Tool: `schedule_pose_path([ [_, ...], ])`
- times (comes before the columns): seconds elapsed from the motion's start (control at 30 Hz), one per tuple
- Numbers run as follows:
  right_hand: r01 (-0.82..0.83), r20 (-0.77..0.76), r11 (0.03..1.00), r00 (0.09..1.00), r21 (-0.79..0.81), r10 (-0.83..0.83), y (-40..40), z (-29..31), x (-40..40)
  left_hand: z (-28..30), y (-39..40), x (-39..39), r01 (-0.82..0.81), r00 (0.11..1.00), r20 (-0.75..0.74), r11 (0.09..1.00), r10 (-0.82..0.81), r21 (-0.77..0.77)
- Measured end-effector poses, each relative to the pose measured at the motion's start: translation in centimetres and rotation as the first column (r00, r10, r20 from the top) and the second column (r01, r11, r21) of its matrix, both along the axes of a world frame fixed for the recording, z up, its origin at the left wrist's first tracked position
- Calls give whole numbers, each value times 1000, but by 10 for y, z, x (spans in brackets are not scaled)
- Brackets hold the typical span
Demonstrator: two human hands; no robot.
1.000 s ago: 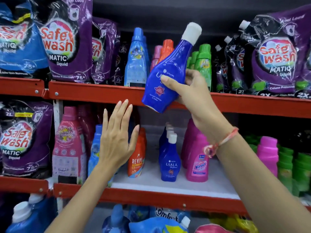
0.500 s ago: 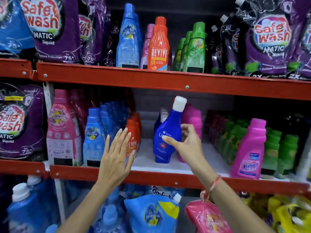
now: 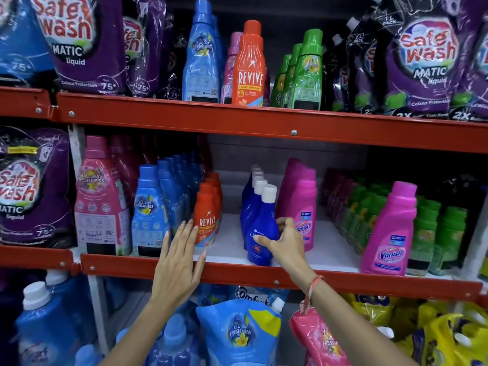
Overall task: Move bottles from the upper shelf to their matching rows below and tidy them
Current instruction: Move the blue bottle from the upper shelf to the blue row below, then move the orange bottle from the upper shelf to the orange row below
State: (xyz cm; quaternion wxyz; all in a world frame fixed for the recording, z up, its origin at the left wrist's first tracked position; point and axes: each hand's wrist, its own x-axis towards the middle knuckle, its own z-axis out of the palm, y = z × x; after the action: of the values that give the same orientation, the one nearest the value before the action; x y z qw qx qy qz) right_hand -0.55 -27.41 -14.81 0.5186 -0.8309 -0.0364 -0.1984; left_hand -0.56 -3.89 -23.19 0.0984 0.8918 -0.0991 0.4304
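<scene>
A dark blue bottle with a white cap [image 3: 260, 228] stands at the front of the row of matching blue bottles on the lower shelf [image 3: 264, 273]. My right hand [image 3: 284, 241] grips its lower body from the right. My left hand [image 3: 179, 257] hovers flat with fingers apart in front of the orange Revive row [image 3: 207, 215], its fingertips at the front bottle. On the upper shelf [image 3: 264, 125] stand a light blue bottle [image 3: 202, 54], a pink one [image 3: 232, 64], an orange Revive bottle [image 3: 249, 64] and green bottles [image 3: 303, 72].
Lower shelf rows: large pink bottles [image 3: 101, 196], light blue bottles [image 3: 149, 210], pink Vanish bottles [image 3: 303, 207] [image 3: 390, 228], green bottles [image 3: 427, 231]. Purple Safe Wash pouches [image 3: 81, 40] flank both shelves. Refill pouches [image 3: 237, 331] and jugs [image 3: 47, 320] fill the bottom level.
My right hand carried the dark blue bottle down from the upper shelf and set it upright at the front of its row. My left hand lowered toward the Revive row.
</scene>
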Motion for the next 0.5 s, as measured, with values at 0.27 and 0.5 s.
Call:
schedule_pose_path([
  [0.27, 1, -29, 999, 1000, -34, -2, 0, -4, 3, -15, 2, -1, 3, 998, -63, 1000, -2, 4],
  [0.5, -15, -67, 984, 998, -175, 3, -4, 5, -2, -28, 6, -11, 13, 998, -64, 999, -10, 38],
])
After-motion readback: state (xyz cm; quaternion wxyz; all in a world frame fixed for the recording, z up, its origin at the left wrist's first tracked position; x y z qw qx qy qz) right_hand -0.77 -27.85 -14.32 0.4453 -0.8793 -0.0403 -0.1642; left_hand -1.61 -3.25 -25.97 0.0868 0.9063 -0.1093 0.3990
